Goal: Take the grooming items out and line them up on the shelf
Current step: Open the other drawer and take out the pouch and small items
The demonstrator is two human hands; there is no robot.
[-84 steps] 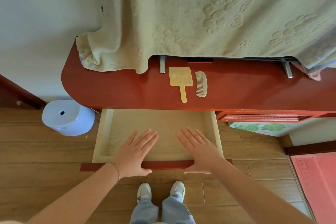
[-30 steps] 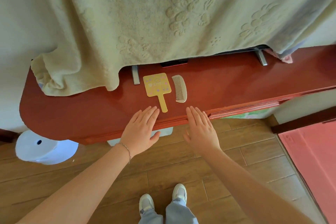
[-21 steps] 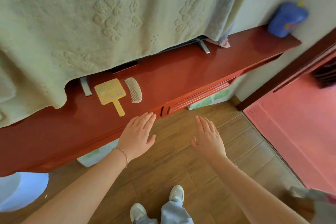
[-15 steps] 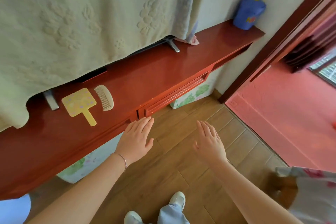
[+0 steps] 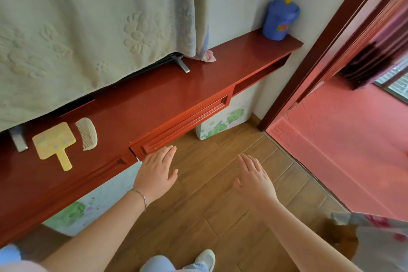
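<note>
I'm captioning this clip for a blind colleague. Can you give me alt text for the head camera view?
A yellow hand mirror and a pale comb lie side by side on a red shelf under a draped cream towel. Both hands are open and empty: the left hand at a closed drawer front, the right hand over the wooden floor.

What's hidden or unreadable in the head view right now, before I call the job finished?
- Screen above the red wooden shelf: covered by the cream embossed towel; only its metal feet show.
- Closed drawer: contents unseen.
- Blue plastic cup: lettering too blurred.
- Bottom-right patterned fabric: cut off by frame.
</note>
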